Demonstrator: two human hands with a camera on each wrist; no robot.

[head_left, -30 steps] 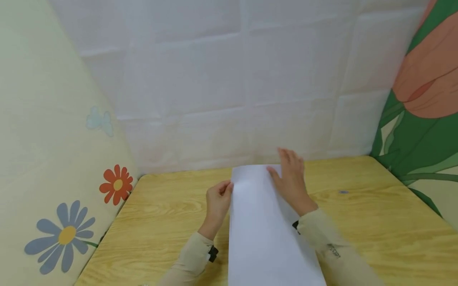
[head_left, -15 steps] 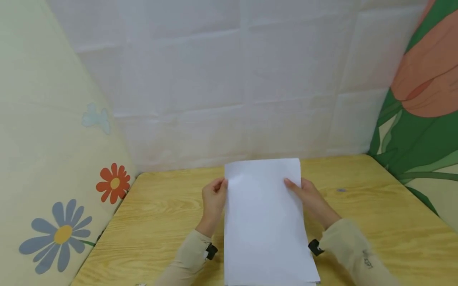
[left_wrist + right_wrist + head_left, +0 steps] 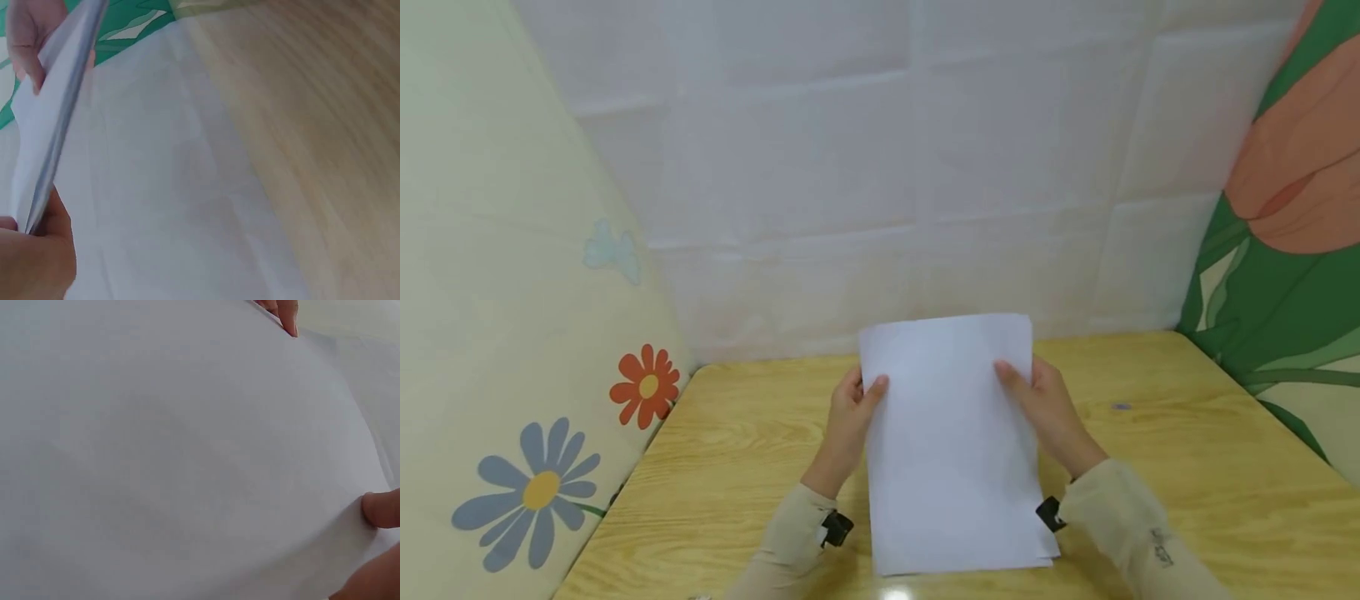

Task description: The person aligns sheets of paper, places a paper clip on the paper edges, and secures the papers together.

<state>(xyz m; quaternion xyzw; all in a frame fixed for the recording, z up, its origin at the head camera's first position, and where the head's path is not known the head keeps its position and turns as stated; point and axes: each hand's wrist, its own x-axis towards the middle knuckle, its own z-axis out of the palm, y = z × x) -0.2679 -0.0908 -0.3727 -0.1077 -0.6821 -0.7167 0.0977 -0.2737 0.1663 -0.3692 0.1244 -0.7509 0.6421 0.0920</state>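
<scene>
A stack of white paper (image 3: 951, 450) is held tilted up above the table, its sheets slightly uneven at the lower right corner. My left hand (image 3: 850, 417) grips the stack's left edge, thumb on the front face and fingers behind. On the opposite edge my right hand (image 3: 1052, 408) holds it the same way, thumb lying on the front. In the left wrist view the paper stack (image 3: 62, 112) appears edge-on as several layered sheets. The right wrist view is mostly filled by the front sheet (image 3: 187, 450), with the right thumb (image 3: 381, 509) pressing near its edge.
The wood-grain table (image 3: 737, 450) extends under both arms. A small purplish object (image 3: 1121, 407) lies on the right. A white cloth (image 3: 820, 167) hangs behind, with flower-printed panels at the left (image 3: 542, 492) and right (image 3: 1292, 183). A small item (image 3: 700, 597) shows at the front edge.
My right hand came down from the top right of the paper to grip its right edge. The stack's lower edge rose into view, and my left thumb moved onto the front face.
</scene>
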